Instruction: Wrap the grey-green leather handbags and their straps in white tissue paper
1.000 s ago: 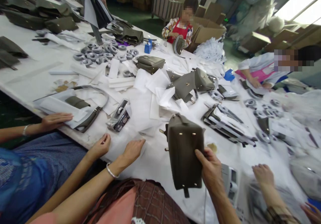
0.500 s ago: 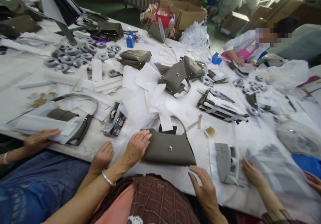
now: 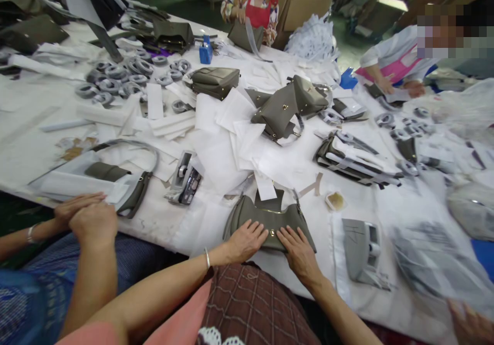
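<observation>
An olive-grey handbag (image 3: 247, 211) with a small gold clasp lies in front of me near the table's edge. My left hand (image 3: 247, 241) rests flat on its front to the left of the clasp, fingers stretched out. On the other side of the clasp, my right hand (image 3: 301, 255) presses flat with fingers spread. White paper (image 3: 265, 185) lies over the top of the bag, by a grey flap. The bag's handle is mostly hidden behind it.
To the left, a co-worker's hands (image 3: 92, 221) are at another wrapped bag (image 3: 137, 195). A tape dispenser (image 3: 184, 177) stands between us; another dispenser (image 3: 360, 252) is at right. Several handbags (image 3: 278, 113), tape rolls (image 3: 116, 77) and white sheets (image 3: 216, 144) cover the table's middle.
My left hand has moved from the bag's upper left corner onto its front. My right hand has come from beside the bag onto it. The bag's front now looks pressed down.
</observation>
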`<state>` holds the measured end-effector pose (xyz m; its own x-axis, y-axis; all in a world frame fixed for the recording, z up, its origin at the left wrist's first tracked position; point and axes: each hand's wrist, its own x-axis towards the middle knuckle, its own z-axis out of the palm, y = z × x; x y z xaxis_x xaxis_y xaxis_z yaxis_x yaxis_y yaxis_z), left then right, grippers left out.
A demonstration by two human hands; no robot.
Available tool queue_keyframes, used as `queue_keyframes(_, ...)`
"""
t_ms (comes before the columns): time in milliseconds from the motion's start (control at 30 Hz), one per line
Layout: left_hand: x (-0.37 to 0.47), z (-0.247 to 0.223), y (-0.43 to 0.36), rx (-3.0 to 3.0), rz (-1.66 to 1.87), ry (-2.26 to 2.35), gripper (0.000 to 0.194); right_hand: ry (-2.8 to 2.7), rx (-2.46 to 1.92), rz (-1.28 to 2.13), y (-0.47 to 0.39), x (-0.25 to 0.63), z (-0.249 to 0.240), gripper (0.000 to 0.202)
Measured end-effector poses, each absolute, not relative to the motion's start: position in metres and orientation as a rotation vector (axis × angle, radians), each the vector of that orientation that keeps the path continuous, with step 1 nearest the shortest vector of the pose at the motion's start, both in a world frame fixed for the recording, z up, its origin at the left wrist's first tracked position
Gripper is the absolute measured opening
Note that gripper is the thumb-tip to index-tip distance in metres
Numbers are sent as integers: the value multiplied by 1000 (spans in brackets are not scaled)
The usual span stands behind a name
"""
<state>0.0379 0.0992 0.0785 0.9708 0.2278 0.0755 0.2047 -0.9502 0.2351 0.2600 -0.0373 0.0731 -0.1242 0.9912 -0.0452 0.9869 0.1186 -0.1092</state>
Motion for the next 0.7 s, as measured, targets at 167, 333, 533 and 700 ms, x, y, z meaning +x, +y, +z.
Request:
queue_keyframes(167,62,88,98,2853,211,248,32,-2401,-2044,88,-51,281,82,53)
queue_keyframes(333,64,55,95,2846,245,316,39,-2528,-2061,146,-43,299,80,65)
queue_keyframes(533,59,36,99,2847,144,219,51,-2390,-2001,26,-52,298,39,72)
queue_keyframes(700,62,35,102,2790,30,178,76,-2250,-1926,315,-53,296,40,67)
